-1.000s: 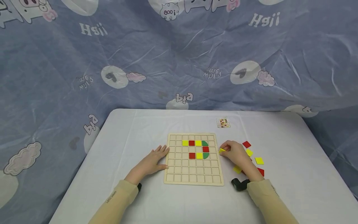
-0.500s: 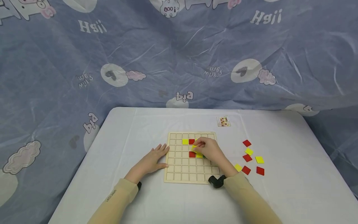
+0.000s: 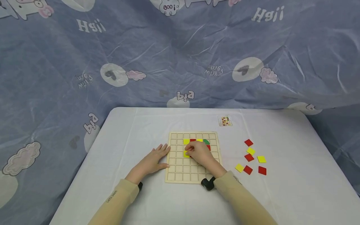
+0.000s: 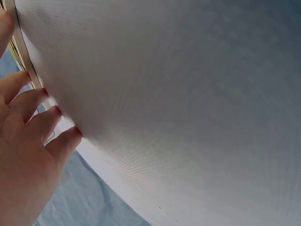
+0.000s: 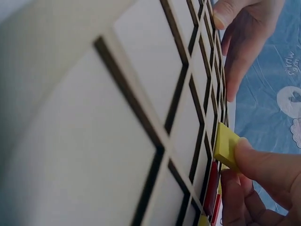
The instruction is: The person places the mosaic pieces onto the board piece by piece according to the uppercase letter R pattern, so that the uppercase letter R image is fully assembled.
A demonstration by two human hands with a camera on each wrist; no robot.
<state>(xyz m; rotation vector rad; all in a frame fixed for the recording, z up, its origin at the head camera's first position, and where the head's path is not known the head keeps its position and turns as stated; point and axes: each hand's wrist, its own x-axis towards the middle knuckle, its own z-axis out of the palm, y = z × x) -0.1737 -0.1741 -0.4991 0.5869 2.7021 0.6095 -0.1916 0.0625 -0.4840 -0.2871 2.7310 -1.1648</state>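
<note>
A wooden grid board (image 3: 178, 177) lies on the white table. My left hand (image 3: 152, 160) is spread with straight fingers, its fingertips and thumb at the board's left edge. Between thumb and fingers my right hand (image 3: 200, 154) pinches a yellow square tile (image 5: 226, 147). In the right wrist view that tile is tilted, one edge down at the grid, left of the tile row. Along an upper row sit a yellow tile (image 3: 186, 141), a red one, another yellow and a rounded green piece (image 3: 206, 142). A red tile (image 3: 208, 147) shows below the green. The right hand hides the lower row's other tiles.
To the right of the board, loose red tiles (image 3: 262, 170) and yellow tiles (image 3: 261, 159) lie scattered on the table (image 3: 126, 134). A small card with a coloured grid pattern (image 3: 225, 121) lies behind the board. A patterned blue cloth (image 3: 180, 62) hangs behind the table.
From beside the board's right edge, my right hand has carried the yellow tile leftward over the board to the lower tile row's left end. The left hand stays at the board's edge.
</note>
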